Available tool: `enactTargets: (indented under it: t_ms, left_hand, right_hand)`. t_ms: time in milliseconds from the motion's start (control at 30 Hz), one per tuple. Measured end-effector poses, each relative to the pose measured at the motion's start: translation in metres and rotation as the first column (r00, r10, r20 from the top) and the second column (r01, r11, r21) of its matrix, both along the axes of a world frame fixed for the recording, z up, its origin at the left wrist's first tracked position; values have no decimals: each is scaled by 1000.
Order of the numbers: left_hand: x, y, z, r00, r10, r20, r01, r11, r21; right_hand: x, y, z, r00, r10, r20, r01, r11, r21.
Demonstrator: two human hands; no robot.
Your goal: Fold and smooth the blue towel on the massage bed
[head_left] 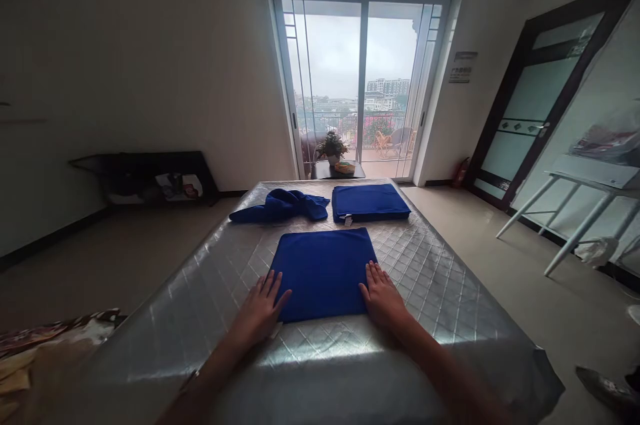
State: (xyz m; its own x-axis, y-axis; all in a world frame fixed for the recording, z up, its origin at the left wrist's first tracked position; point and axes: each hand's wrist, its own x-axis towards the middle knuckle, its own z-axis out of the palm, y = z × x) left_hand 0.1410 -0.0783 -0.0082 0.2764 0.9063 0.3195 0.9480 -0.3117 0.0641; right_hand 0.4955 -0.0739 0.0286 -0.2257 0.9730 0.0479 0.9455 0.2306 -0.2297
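At frame centre, the left hand [260, 310] and right hand [383, 297] press flat, fingers spread, on the folded blue cloth [323, 271]; even outward smoothing would keep edges square.

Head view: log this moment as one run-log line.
left hand: flat, at near folded blue cloth left edge | right hand: flat, at right edge | behind: folded cloth, crumpled cloth | surface: mattress

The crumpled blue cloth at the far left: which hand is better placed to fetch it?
Probably the left hand. The crumpled cloth lies far left on the mattress, on that hand's side. The right hand would have to cross the folded cloth.
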Motion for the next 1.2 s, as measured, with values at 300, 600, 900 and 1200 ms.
enactTargets:
  t_ms: [300, 600, 900, 1200]
  left_hand:
    - [-2, -4, -7, 999, -32, 24, 31, 999, 26]
    - [3, 0, 18, 973, 227, -43, -229, 928, -295]
    - [162, 63, 54, 990, -138, 39, 143, 958, -247]
    - [163, 87, 33, 996, -35, 76, 55, 959, -279]
  right_hand:
    - [-9, 47, 30, 998, 33, 55, -32, 999, -3]
    - [-17, 90, 4, 998, -64, -1, 64, 998, -24]
    - [-14, 92, -5, 998, -51, 34, 51, 999, 9]
    - [-13, 92, -4, 997, -50, 53, 49, 999, 22]
